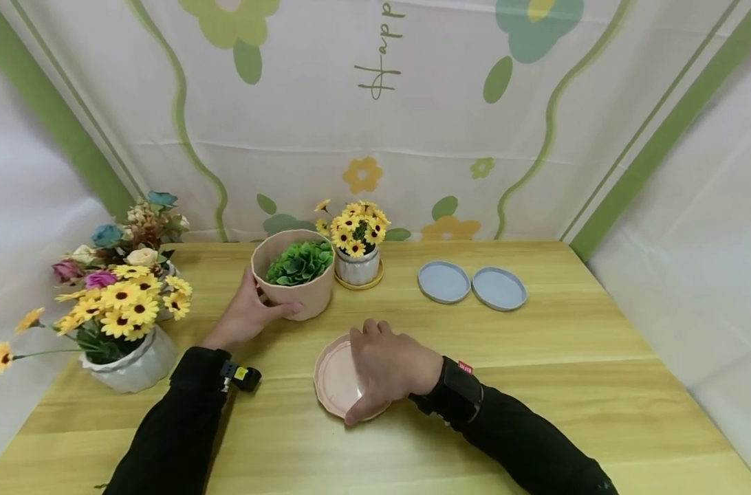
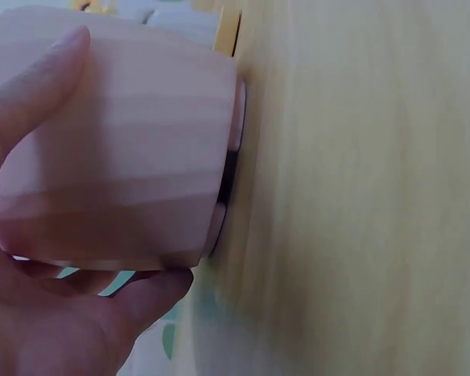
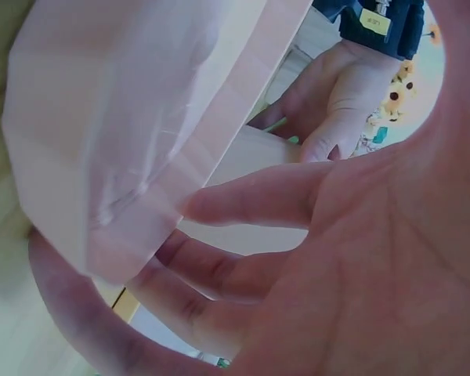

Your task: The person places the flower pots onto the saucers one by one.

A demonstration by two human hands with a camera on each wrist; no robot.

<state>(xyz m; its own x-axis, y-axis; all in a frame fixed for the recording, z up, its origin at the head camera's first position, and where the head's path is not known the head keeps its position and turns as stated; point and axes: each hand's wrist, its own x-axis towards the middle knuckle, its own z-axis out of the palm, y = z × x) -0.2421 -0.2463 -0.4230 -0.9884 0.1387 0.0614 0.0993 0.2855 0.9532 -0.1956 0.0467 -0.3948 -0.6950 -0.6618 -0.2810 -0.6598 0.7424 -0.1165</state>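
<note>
Pink pot (image 1: 316,297) with a leafy green plant (image 1: 301,264) in it is towards the back of the worktop (image 1: 549,385), left of the middle, and we have it in our left hand (image 1: 247,317). That hand is curled round the side, thumb across the front wall and fingers on the far side. The base is right down by the wood, but we cannot tell whether it touches.

Our right hand (image 1: 390,368) is arched over a pink saucer (image 1: 335,385) nearer to us. It spreads about as wide as the saucer and grips the rim, thumb at the near edge, fingers at the far one.

Just beside the pot, we see a small white pot (image 1: 358,269) of yellow flowers (image 1: 354,227) on a yellow saucer (image 1: 377,279). Further right, two grey saucers (image 1: 443,282) lie side by side. At our left are a larger white pot (image 1: 134,368) of yellow daisies (image 1: 124,306) and, behind it, a mixed bunch of flowers (image 1: 106,235). A printed cloth (image 1: 437,137) hangs at the back.
</note>
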